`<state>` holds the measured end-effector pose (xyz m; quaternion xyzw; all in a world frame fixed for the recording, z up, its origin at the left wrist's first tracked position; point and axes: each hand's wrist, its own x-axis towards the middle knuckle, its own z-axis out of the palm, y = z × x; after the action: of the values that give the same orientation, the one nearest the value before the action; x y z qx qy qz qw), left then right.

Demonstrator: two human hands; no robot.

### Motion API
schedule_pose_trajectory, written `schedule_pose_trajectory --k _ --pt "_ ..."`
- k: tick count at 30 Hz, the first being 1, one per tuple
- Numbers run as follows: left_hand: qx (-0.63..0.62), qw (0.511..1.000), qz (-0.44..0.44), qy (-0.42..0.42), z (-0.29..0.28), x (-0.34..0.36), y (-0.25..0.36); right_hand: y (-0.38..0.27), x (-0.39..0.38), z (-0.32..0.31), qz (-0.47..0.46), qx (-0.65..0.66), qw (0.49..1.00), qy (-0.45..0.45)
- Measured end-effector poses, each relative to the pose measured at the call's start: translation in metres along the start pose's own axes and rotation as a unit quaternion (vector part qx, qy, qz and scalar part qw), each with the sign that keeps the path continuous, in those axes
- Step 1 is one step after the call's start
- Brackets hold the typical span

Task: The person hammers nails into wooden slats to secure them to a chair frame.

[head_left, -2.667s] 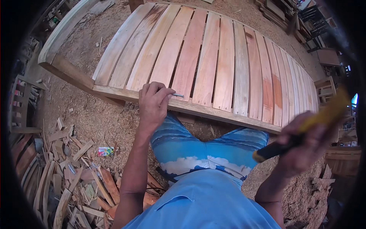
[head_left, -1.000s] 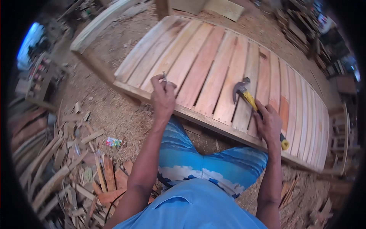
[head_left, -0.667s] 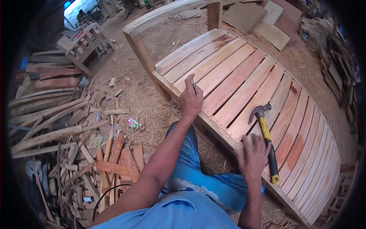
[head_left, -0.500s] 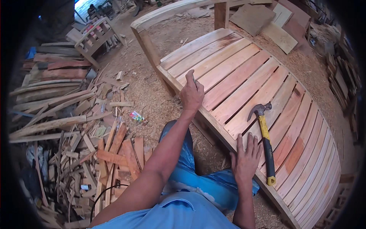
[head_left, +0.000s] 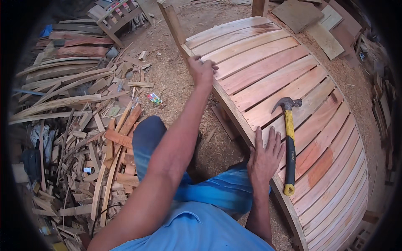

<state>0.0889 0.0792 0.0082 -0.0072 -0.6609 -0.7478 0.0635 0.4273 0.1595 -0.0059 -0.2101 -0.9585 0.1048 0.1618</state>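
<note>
A slatted wooden bench seat [head_left: 261,79] stretches in front of me, its slats of pale and reddish wood running side by side with narrow gaps. At the front rail, near the far left corner post [head_left: 173,23], my left hand [head_left: 203,71] rests with its fingers curled in; whatever they may hold is hidden. My right hand [head_left: 265,157] lies flat, fingers stretched over the slat ends and the rail, with nothing in it. Just right of those fingers, a claw hammer [head_left: 289,146] with a yellow and black handle lies on the slats, its head pointing away from me.
A heap of wood offcuts [head_left: 83,167] covers the floor on my left, below stacked boards [head_left: 71,50]. Another slatted wooden piece of furniture [head_left: 119,16] stands at the far left. Flat panels [head_left: 322,37] lie beyond the bench, over sawdust-strewn ground.
My left hand has shifted toward the far left corner, from over the slats to the front rail, its pointing finger now curled. My right hand stays flat beside the hammer. The view has shifted.
</note>
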Motion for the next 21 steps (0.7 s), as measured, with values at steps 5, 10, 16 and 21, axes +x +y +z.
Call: schedule_pose_trajectory --k 5,10,16,21 --pt "-0.128 0.978 -0.078 0.147 -0.040 -0.047 -0.041 -0.003 0.000 -0.007 0.014 0.003 1.000 -0.006" --pt "0.136 0.957 -0.252 0.034 -0.047 -0.115 -0.114 0.000 -0.006 0.004 -0.031 0.015 0.995 0.097" --pt "0.315 0.932 -0.025 -0.179 -0.043 -0.103 -0.181 -0.043 -0.052 0.125 -0.039 0.374 0.903 -0.208" --pt "0.259 0.940 -0.056 -0.215 -0.043 -0.076 -0.167 -0.002 -0.004 0.264 0.520 0.551 0.566 -0.324"
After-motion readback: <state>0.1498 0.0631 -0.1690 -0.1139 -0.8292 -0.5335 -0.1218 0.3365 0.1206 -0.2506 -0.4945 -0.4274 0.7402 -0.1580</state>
